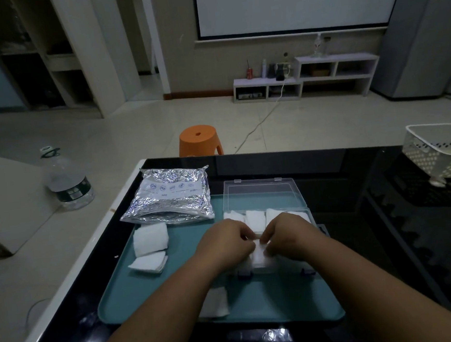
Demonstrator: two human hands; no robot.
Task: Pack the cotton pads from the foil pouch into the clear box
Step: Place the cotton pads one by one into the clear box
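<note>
Step in hand: seating a pad. Left hand (224, 243) and right hand (286, 236) both pinch one cotton pad (259, 252) in the near row of the clear box (261, 195), mid-tabletop (357, 214). Foil pouch (169, 196) and spare pads (150, 240) lie toward the left edge. Next, probably: press it flat, release, fetch the spares.

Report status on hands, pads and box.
Left hand, right hand both pinching a cotton pad at the clear box. Far row holds pads. Loose pads wait on the tray. Nothing blocking.

Clear box (260, 195) open — cotton pads (255, 218) inside, foil pouch (169, 196) nearby.
</note>
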